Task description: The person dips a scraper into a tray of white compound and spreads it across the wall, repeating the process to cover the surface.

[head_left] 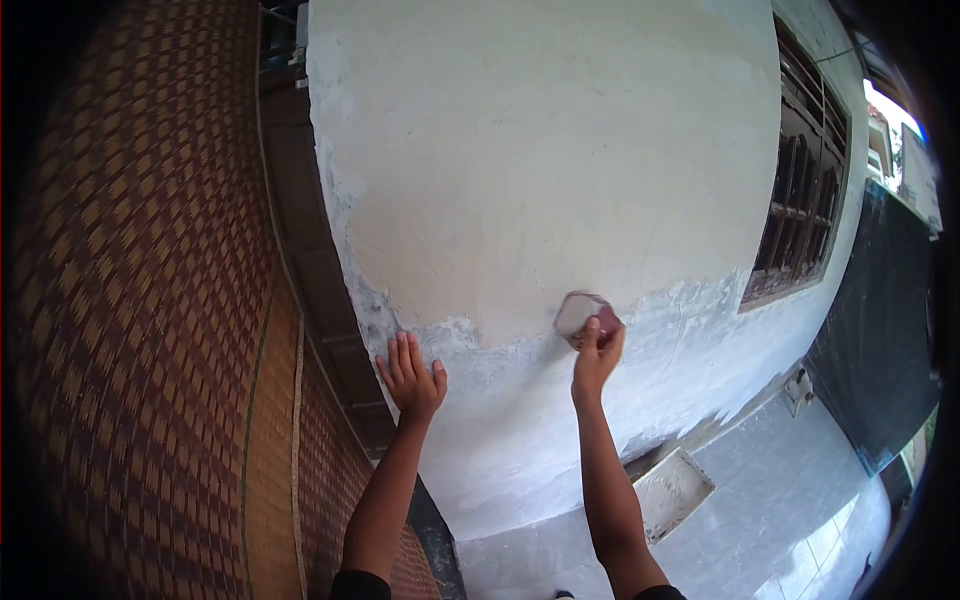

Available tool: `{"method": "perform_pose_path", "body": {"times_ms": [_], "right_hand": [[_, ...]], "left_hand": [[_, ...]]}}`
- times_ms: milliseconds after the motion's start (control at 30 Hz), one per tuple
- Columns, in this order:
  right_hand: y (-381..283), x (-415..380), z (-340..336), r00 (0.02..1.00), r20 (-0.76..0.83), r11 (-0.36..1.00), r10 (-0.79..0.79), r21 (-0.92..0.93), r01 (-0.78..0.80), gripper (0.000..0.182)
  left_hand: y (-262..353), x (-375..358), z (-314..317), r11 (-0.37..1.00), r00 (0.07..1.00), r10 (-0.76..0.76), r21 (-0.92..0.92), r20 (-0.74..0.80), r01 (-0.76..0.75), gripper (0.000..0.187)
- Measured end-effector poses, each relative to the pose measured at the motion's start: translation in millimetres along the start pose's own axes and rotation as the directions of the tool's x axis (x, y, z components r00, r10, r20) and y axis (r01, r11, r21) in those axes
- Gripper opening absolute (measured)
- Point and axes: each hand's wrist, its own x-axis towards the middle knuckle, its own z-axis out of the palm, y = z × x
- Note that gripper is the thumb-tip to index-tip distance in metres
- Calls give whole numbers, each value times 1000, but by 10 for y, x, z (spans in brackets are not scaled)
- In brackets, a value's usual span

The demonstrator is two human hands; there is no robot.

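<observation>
Head view is showing two bare hands at one wall (540, 200), with one reddish-brown piece (609, 319) between them, one barred window (805, 175), one shallow tray (677, 492) and one dark panel (880, 320). The left hand (410, 378) is lying open against the wall near its left edge, palm inward, fingers pointing up and a little apart, thumb standing out to the right; it is holding nothing. The right hand (594, 362) is pinching the reddish-brown piece, the thumb lying over its near side and the other fingers being mostly hidden, so how firmly they are closing cannot be told. The piece is sitting up and to the right of the left hand, in front of the wall where cream paint is meeting a patchy, bluish-white lower band; whether it is touching the surface is unclear. It is looking small and angular, with a thin dark outline around a paler area, and its edges are blurring. The window is standing toward the wall's upper right edge, the tray is resting on the grey floor (770, 480) beside the wall's foot, and woven matting (170, 250) is rising beyond the wall's left edge.
</observation>
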Motion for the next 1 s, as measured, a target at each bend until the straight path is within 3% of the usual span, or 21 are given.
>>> {"method": "perform_pose_path", "body": {"times_ms": [33, 100, 167, 200, 233, 300, 333, 367, 467, 500, 567, 633, 667, 700, 767, 867, 900, 967, 1000], "right_hand": [[-81, 4, -4, 998, -56, 1000, 6, 29, -4, 24], [-23, -78, 97, 986, 167, 1000, -20, 4, 19, 21], [-105, -215, 178, 871, 487, 965, -61, -196, 177, 22], [68, -182, 182, 828, 525, 845, -196, -338, 414, 23], [211, -104, 122, 831, 521, 846, -192, -342, 410, 23], [248, 124, -5, 982, 189, 998, -18, -48, 28, 21], [186, 165, -74, 999, 44, 1000, -12, -12, 13, 20], [6, 152, -73, 999, 24, 999, 37, 26, -37, 19], [89, 17, 150, 976, 208, 998, -67, 0, 68, 17], [63, -44, 217, 932, 340, 977, -127, -117, 176, 17], [49, 6, 286, 897, 347, 867, -275, -313, 387, 17], [151, 265, 171, 993, 101, 995, -53, -83, 62, 19], [126, 359, 85, 999, -10, 999, -40, -5, 40, 20], [-38, 344, 42, 994, -77, 994, 72, 85, -66, 20], [-21, 312, 51, 998, -52, 993, 18, 116, -12, 26], [-219, 22, 339, 959, 282, 1000, -24, 19, 20, 24], [-192, -3, 364, 921, 382, 974, -77, -170, 152, 25], [33, 93, 382, 912, 377, 930, -164, -249, 271, 27], [1, 181, 371, 959, 261, 976, -113, -150, 155, 27]], "left_hand": [[9, 3, 7, 1000, 1000, -17, -11, -13, 17, 58], [3, 11, 2, 1000, 1000, -16, -6, -11, 16, 58], [12, 5, -11, 1000, 1000, -7, -8, 0, 7, 58], [10, 13, -13, 1000, 1000, -10, -8, 3, 10, 59], [4, 12, -25, 1000, 1000, -13, -7, 7, 13, 59], [-5, -10, -18, 1000, 1000, -11, -5, 7, 11, 59], [-3, -5, 1, 1000, 1000, -14, -2, 3, 14, 59], [1, 7, 9, 1000, 1000, -19, -2, -4, 19, 59], [2, -9, -2, 1000, 1000, -14, -12, 10, 14, 59], [-2, -7, -1, 1000, 1000, -15, -8, 8, 15, 59], [6, 4, 4, 1000, 1000, -10, -8, 7, 10, 59], [-7, 1, -2, 1000, 1000, -7, -5, 0, 7, 59], [-10, -1, 2, 1000, 1000, -11, -2, -2, 11, 59], [-7, -8, 8, 1000, 1000, -13, -2, 1, 13, 59], [1, -7, 17, 1000, 1000, -19, 4, 2, 19, 59], [6, -14, 10, 1000, 1000, -17, 3, 11, 17, 59], [3, -13, 11, 1000, 1000, -16, -4, 9, 16, 59], [-8, -9, 9, 1000, 1000, -14, -4, 4, 14, 58], [-5, -7, 6, 1000, 1000, -15, -16, -1, 15, 58]]}}
